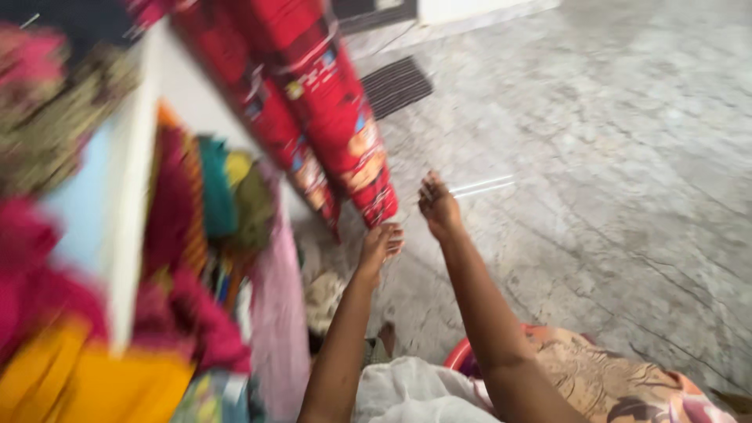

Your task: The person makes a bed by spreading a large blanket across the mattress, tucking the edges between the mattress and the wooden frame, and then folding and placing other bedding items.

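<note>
- Overhead, upper middle: two long red packages (333, 102) lean side by side from the top of the frame down toward the floor, slanting to the right as they descend. Glossy red wrap with small blue, orange and white printed patches; print too blurred to make out.
- Lower end of the right-hand package sits just above the left hand (381, 243).
- Left hand: arm stretched forward, fingers extended and loosely spread, fingertips at or touching the lower corner of the red packages; motion blur hides whether it truly grips. Reads as open.
- Right hand (437, 207): raised just beside the left, fingers straight and apart, palm away from camera, holding nothing. Near the package end but apart from it.
- Left of frame: white shelf frame (125, 235) with folded cloth (211, 204) in pink, teal, yellow, green and orange, all blurred.
- Floor (611, 157): grey marbled stone; dark ribbed mat (395, 84) lying near the top, behind the packages.
- Bottom edge: white cloth (407, 392) and patterned orange-brown fabric (611, 384) on the person's lap; a red rim (458, 356) peeks out between them.
</note>
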